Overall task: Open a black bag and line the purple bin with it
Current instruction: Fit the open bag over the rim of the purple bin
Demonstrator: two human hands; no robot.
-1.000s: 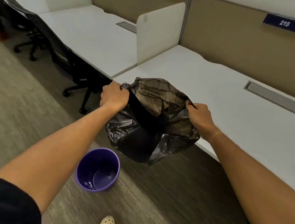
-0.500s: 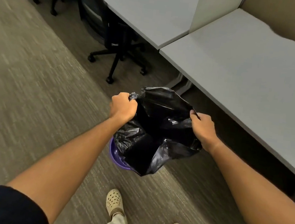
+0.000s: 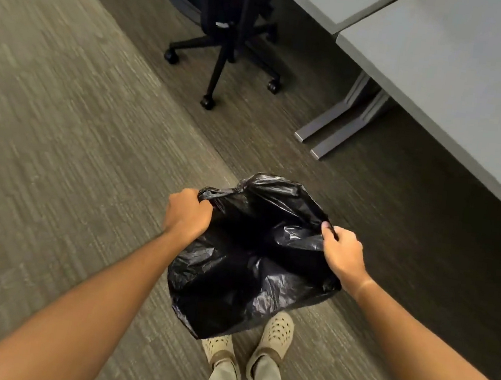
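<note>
A crinkled black bag (image 3: 250,261) hangs between my hands above the carpet, its mouth held apart. My left hand (image 3: 186,212) is closed on the bag's left rim. My right hand (image 3: 343,250) pinches the right rim. The purple bin is hidden from view; the hanging bag covers the floor where it stood.
My two feet in cream perforated clogs (image 3: 276,333) stand just below the bag. A black wheeled office chair (image 3: 225,43) stands ahead. A grey desk (image 3: 462,73) runs along the right, its metal legs (image 3: 341,119) resting on the carpet.
My view has tilted further down and the bag has dropped lower. The purple bin, seen at first and then partly covered, is now fully hidden behind the bag.
</note>
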